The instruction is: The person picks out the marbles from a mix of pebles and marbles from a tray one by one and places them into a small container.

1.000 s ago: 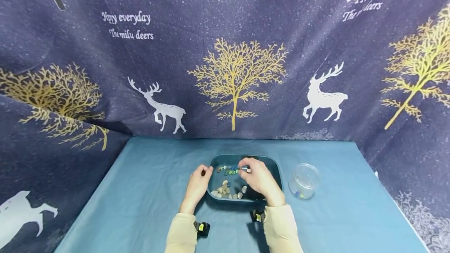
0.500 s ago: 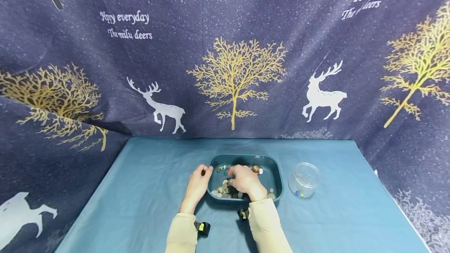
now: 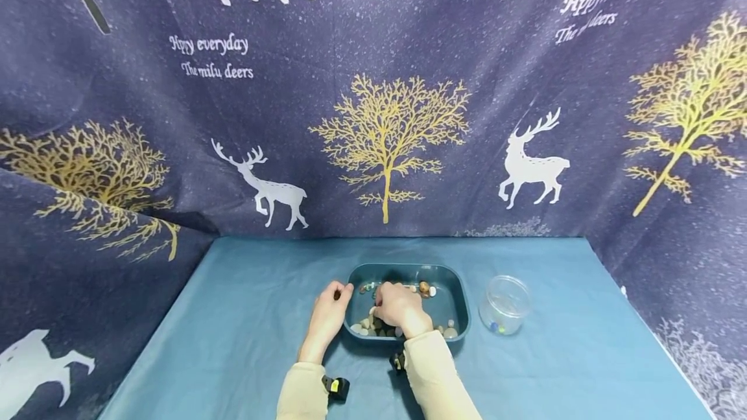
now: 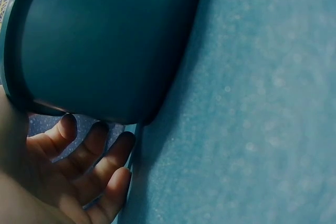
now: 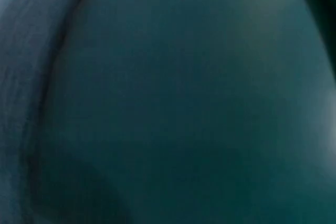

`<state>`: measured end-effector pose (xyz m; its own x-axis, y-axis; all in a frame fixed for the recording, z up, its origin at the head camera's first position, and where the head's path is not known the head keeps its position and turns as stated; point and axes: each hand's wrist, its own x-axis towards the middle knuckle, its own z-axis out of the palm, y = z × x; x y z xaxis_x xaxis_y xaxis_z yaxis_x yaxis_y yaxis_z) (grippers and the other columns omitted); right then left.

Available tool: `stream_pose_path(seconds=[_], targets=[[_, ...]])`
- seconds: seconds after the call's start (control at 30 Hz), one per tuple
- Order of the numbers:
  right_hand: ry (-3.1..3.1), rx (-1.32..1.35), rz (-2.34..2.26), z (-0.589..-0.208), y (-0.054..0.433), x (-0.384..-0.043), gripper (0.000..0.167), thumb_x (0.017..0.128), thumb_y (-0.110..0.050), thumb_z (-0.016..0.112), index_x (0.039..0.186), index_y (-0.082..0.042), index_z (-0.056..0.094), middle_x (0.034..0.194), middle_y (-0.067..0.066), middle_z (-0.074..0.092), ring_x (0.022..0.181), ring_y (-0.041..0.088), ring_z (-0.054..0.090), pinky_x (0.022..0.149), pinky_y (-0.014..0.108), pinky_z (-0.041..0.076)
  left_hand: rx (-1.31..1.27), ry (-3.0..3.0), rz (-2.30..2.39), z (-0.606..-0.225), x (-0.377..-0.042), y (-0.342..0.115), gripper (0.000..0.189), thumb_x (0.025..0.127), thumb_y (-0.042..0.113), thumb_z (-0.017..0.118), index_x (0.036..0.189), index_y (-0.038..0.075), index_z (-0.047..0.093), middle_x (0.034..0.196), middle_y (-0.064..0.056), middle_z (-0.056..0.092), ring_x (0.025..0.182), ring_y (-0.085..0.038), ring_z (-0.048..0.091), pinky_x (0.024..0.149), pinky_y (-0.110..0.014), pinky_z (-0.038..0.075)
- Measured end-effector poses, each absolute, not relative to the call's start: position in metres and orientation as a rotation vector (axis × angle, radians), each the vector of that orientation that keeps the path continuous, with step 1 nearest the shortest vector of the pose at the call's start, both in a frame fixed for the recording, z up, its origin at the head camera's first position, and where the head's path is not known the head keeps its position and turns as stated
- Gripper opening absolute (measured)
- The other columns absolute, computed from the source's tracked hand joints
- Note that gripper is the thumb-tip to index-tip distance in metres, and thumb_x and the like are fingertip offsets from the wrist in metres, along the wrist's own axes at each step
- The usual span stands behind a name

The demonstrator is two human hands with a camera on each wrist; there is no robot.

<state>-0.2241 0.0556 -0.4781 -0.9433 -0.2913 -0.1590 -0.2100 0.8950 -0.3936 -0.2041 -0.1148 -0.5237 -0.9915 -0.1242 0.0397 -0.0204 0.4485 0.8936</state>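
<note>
"Pebbles (image 3: 363,327), pale ones, lie in the front left corner of the teal tray (image 3: 446,308), with a few more along its front side towards the right. Where is the right hand (image 3: 401,308)?"

"Down inside the tray, left of its middle, between those pebbles and the small coloured glass pieces (image 3: 367,288) near the back left corner."

"Is it grasping anything?"

"I can't tell. Its back covers the fingertips from above, and the right wrist view shows mostly smooth teal surface, rather blurred."

"And the left hand (image 3: 330,311)?"

"That one grips the tray at its left end. From the left wrist, you see the fingers bent, just by the outer wall, with the base of the thumb up against the rim."

"What else is in the tray?"

"A little group towards the back right: brown stones (image 3: 423,288) with a white stone (image 3: 432,291) right beside them."

"Anything outside it?"

"A clear jar (image 3: 505,303) stands upright on the blue-covered counter (image 3: 257,342), to the right of the tray and apart from it. At its bottom are blue and yellow-green bits (image 3: 497,328). Behind everything hangs a dark blue cloth (image 3: 350,50) printed with white deer and golden trees."
</note>
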Motion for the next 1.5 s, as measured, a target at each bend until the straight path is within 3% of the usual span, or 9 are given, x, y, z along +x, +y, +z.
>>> stream_pose_path(seconds=[0.57, 0.9, 1.07, 1.33, 1.5], targets=[[2.846, -0.310, -0.543, -0.486, 0.055, -0.223, 0.020, 0.087, -0.034, 0.075, 0.073, -0.023, 0.065, 0.070, -0.004, 0.056, 0.060, 0.015, 0.053, 0.061, 0.042, 0.047, 0.134, -2.593, -1.581, -0.525, -0.204, -0.114, 0.028, 0.102, 0.038, 0.053, 0.085, 0.016, 0.054, 0.073, -0.004, 0.048, 0.064, -0.021, 0.045, 0.063, -0.035, 0.036], [2.981, -0.479, -0.611, -0.472, 0.066, -0.221, 0.011, 0.085, -0.021, 0.076, 0.077, -0.022, 0.068, 0.080, -0.004, 0.060, 0.074, 0.021, 0.059, 0.066, 0.046, 0.048, 0.141, -2.593, -1.577, -0.525, -0.205, -0.114, 0.029, 0.102, 0.039, 0.052, 0.085, 0.016, 0.053, 0.073, -0.004, 0.047, 0.063, -0.021, 0.045, 0.062, -0.035, 0.036], [2.999, -0.601, -0.602, -0.459, 0.077, -0.220, 0.009, 0.085, -0.025, 0.078, 0.083, -0.022, 0.070, 0.089, -0.001, 0.059, 0.089, 0.029, 0.056, 0.075, 0.053, 0.044, 0.146, -2.588, -1.568, -0.525, -0.206, -0.115, 0.030, 0.102, 0.039, 0.052, 0.084, 0.016, 0.053, 0.073, -0.004, 0.047, 0.063, -0.021, 0.045, 0.062, -0.035, 0.036], [2.994, -0.830, -0.577, -0.450, 0.104, -0.223, 0.008, 0.088, -0.022, 0.076, 0.086, -0.021, 0.068, 0.099, 0.001, 0.058, 0.104, 0.033, 0.052, 0.082, 0.053, 0.041, 0.116, -2.572, -1.629, -0.525, -0.205, -0.116, 0.031, 0.102, 0.041, 0.051, 0.085, 0.015, 0.051, 0.075, -0.006, 0.046, 0.061, -0.022, 0.042, 0.060, -0.035, 0.035], [3.059, -0.990, -0.588, -0.446, 0.124, -0.219, 0.012, 0.085, -0.021, 0.079, 0.083, -0.021, 0.067, 0.099, 0.001, 0.059, 0.103, 0.032, 0.053, 0.080, 0.052, 0.042, 0.102, -2.566, -1.616, -0.526, -0.203, -0.116, 0.033, 0.102, 0.042, 0.051, 0.084, 0.014, 0.051, 0.073, -0.005, 0.045, 0.059, -0.021, 0.041, 0.059, -0.034, 0.035]])
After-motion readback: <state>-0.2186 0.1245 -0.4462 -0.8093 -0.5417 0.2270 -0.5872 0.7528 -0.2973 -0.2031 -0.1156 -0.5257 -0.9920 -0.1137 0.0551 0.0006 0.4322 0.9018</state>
